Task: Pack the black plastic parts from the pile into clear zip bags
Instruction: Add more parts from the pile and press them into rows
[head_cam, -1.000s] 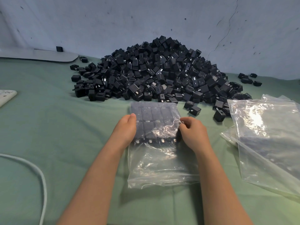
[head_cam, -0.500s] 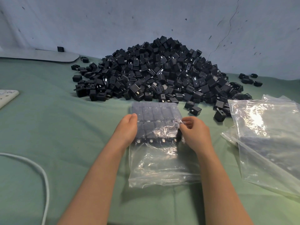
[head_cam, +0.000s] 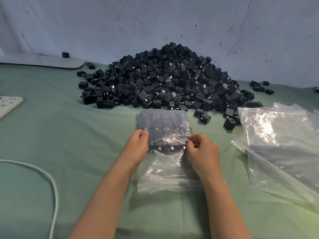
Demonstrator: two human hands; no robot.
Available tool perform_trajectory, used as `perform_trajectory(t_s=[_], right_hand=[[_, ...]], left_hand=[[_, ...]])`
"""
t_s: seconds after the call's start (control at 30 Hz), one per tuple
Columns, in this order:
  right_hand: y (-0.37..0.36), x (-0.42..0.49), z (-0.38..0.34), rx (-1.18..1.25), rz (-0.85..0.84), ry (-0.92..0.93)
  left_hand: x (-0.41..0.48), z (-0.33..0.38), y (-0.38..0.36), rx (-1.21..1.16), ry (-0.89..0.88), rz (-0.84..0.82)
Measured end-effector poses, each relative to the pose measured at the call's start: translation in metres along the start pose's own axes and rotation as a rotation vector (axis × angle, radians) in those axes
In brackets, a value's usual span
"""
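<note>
Bag work, mid-fill. One clear zip bag [head_cam: 170, 171] lies flat on the green surface [head_cam: 69, 135] right in front of the person, long axis running away from them toward the pile [head_cam: 165, 80]. Far half is packed w/ black parts [head_cam: 164, 121] in neat rows, metal prongs facing the near side. Near half is bare crumpled film, so the mouth is prob. the near end, tho the zip strip itself is hard to make out thru the glare.

Left hand [head_cam: 136, 147] sits at the bag's left edge, level w/ the nearest row, thumb on top, fingers curled in against the side of the block, holding that edge. Right hand [head_cam: 203, 152] is at the opposite edge, thumb & forefinger pinching a fold of film at the nearest row's right corner, other fingers loosely curled. One hand per side, the block of parts between them.

Key relation: the pile is straight ahead, beyond the bag's far end & just apart from it. A few loose parts [head_cam: 204, 118] lie just beside the bag's far right corner, and the right hand is nearer those. Any new part has to come back to the near end & slide in along the long axis, so I'd judge the next move wants the left hand steadying the bag while the right reaches fwd.

Spare bags [head_cam: 279, 138] lie stacked to the right, apart from the hands. White cable [head_cam: 51, 183] & power strip [head_cam: 8, 105] sit off to the left.
</note>
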State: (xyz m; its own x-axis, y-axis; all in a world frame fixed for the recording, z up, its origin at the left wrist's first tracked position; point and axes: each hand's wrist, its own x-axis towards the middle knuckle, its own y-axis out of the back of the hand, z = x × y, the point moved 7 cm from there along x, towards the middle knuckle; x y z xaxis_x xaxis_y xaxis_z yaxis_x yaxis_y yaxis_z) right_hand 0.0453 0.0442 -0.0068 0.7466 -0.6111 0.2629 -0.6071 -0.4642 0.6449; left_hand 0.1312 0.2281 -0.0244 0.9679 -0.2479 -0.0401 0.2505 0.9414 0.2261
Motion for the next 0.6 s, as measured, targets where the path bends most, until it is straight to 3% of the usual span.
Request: perform_trajectory(t_s=[0.6], right_hand=[[-0.0006, -0.0011, -0.0012, 0.053, -0.003, 0.036]], left_hand=[[0.0002, 0.0040, -0.0007, 0.098, 0.002, -0.013]])
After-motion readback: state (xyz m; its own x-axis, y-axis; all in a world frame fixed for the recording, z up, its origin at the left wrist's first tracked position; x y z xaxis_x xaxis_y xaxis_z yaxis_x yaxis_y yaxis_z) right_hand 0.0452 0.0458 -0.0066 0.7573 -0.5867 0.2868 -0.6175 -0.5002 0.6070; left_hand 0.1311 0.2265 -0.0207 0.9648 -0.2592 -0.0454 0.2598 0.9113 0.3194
